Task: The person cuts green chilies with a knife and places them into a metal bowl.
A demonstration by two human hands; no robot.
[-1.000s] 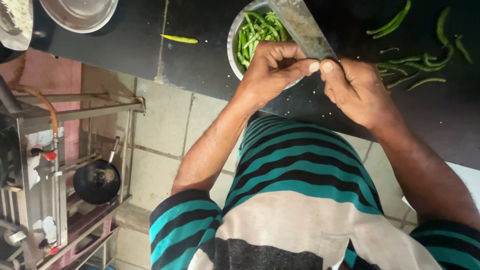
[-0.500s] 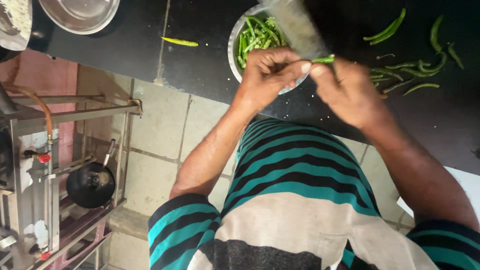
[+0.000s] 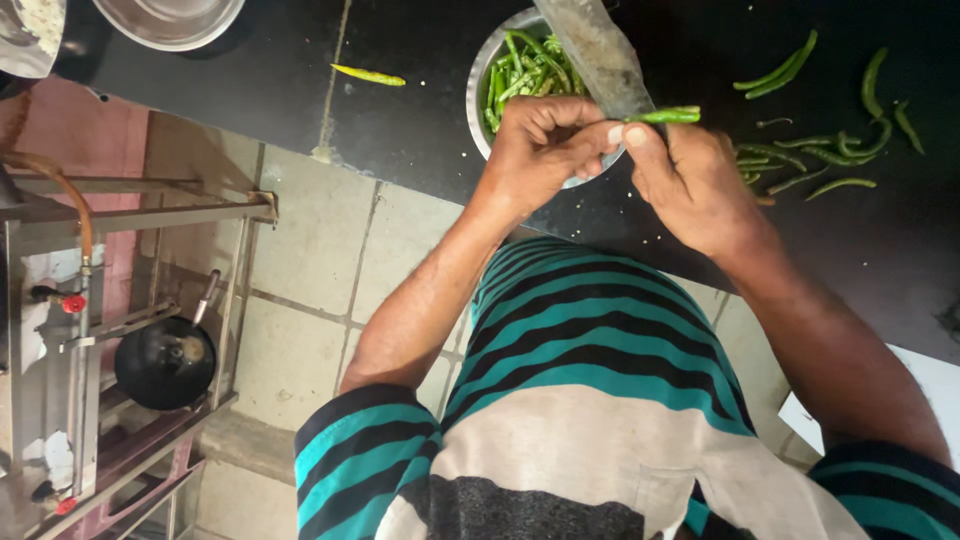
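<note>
My left hand [image 3: 545, 150] is closed at the base of a broad steel knife [image 3: 598, 52], whose blade points away from me over the bowl. The knife's handle is hidden in the fist. My right hand [image 3: 690, 180] pinches a green chilli [image 3: 668, 115] between thumb and fingers and holds it against the blade's edge. Both hands touch each other above the near rim of a steel bowl [image 3: 478, 95] filled with cut green chillies [image 3: 525, 75]. The bowl stands on a black counter [image 3: 420, 110].
Loose green chillies and stems [image 3: 810, 160] lie on the counter to the right. A single pale chilli [image 3: 368, 74] lies left of the bowl. Another steel bowl [image 3: 170, 20] sits at the far left. Below, a metal rack [image 3: 150, 210] holds a black wok [image 3: 165, 360] beside an orange hose [image 3: 60, 185].
A green chilli has appeared between my fingers at the blade and now sticks out further to the right. Both hands stayed together over the bowl's rim.
</note>
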